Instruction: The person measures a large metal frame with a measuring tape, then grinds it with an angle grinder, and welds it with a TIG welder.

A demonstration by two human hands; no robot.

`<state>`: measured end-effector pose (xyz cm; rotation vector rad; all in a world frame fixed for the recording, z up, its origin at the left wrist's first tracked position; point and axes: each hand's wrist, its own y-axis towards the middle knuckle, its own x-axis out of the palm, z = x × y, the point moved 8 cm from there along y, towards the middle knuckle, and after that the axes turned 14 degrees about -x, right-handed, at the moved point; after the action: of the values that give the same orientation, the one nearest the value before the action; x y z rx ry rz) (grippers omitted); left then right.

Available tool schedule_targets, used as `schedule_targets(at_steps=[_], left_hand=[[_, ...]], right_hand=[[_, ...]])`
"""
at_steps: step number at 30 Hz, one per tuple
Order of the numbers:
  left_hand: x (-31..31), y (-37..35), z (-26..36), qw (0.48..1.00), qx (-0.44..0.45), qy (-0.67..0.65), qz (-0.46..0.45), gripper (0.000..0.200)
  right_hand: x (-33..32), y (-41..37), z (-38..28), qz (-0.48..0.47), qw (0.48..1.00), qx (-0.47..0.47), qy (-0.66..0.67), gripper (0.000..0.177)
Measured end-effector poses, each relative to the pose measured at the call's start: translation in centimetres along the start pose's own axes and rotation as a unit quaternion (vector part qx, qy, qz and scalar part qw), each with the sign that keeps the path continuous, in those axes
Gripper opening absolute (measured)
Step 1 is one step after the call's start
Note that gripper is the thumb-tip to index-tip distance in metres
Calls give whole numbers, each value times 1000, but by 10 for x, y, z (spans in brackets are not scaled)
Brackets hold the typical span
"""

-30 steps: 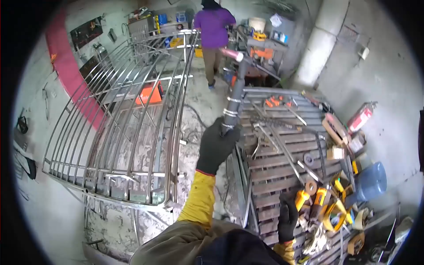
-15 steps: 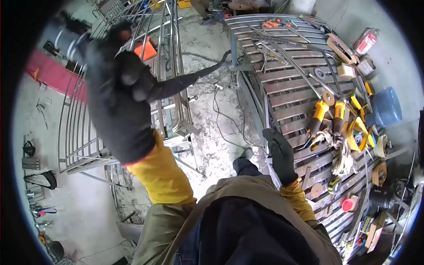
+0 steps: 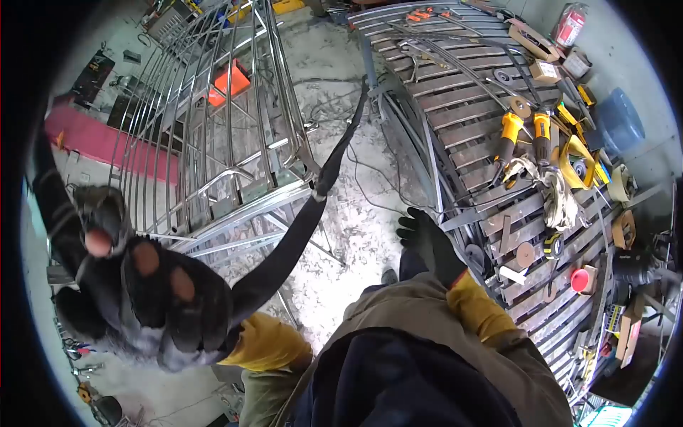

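My left hand (image 3: 160, 306), in a dark glove with bare fingertips showing through, is raised close to the camera at the left. Its fingers are curled around a thick black cable (image 3: 284, 252). One length of the cable runs right and away toward the slatted table, kinked partway; a dark length also rises at the far left. What lies inside the palm is hidden. My right hand (image 3: 432, 245), gloved and with a yellow cuff, hangs beside the table's near edge. Its fingers are stretched and slightly apart, with nothing in them.
Welded metal railings (image 3: 220, 142) stand at the left with an orange piece (image 3: 229, 82) behind the bars. At the right, the slatted metal table (image 3: 462, 135) carries yellow grinders (image 3: 509, 128), rags (image 3: 558, 203), discs and a tape measure (image 3: 553, 245). Thin cables (image 3: 377, 203) lie on the floor.
My left hand has swung down and nearer the camera, drawing the cable with it. My right hand has shifted slightly left, fingers a little more spread. The view has turned slightly.
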<state>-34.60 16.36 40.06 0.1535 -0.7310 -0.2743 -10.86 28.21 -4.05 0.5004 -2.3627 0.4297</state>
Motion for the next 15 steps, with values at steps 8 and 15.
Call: schedule_targets(at_steps=[8, 15], left_hand=[[-21, 53, -65, 981, 63, -143, 117, 49], [-60, 112, -96, 961, 80, -74, 254, 49]], right_hand=[[7, 97, 83, 129, 934, 253, 216, 128], [12, 321, 97, 7, 977, 173, 128, 55]])
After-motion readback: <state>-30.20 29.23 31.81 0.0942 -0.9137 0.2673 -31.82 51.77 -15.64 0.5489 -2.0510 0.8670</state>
